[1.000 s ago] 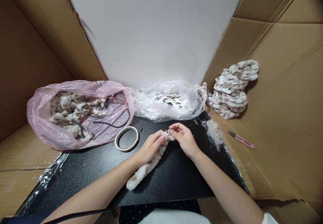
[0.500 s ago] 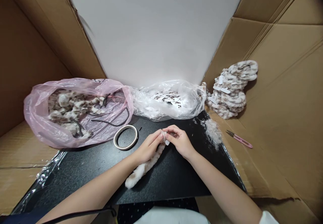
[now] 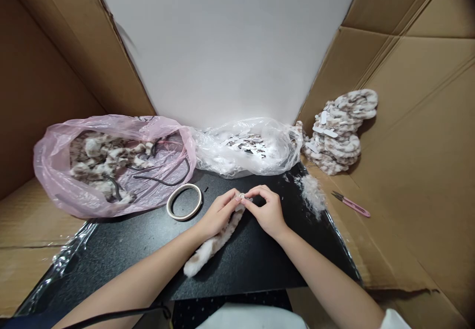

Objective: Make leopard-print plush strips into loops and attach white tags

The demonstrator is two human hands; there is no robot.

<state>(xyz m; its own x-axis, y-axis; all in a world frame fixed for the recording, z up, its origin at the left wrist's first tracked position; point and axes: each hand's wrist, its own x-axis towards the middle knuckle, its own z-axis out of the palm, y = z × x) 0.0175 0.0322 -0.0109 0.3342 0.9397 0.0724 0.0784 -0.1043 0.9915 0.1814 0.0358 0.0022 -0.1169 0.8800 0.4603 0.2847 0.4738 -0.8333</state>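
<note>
A fuzzy white-and-brown plush strip [image 3: 212, 251] lies slantwise on the black table [image 3: 256, 259], its near end rounded. My left hand [image 3: 221, 213] is closed on the strip's far end, pinching it between thumb and fingers. Across from it, my right hand [image 3: 265, 209] pinches a small white piece [image 3: 243, 198] at that same end with thumb and forefinger. The fingertips of both hands nearly meet there and partly cover the piece, so its exact kind is hard to make out.
Left stands a pink plastic bag [image 3: 55, 180] with plush pieces and dark cords. A roll of tape [image 3: 184, 217] lies near my left hand. Behind is a clear bag [image 3: 211, 163] of white slips. Rightward are fluff [image 3: 312, 195], pink thread snips [image 3: 354, 205] and stacked plush strips [image 3: 339, 143].
My right hand has shifted slightly and its fingers now arch into a tighter pinch. The white tab that hung below the fingertips has moved up. The plush strip stays in place.
</note>
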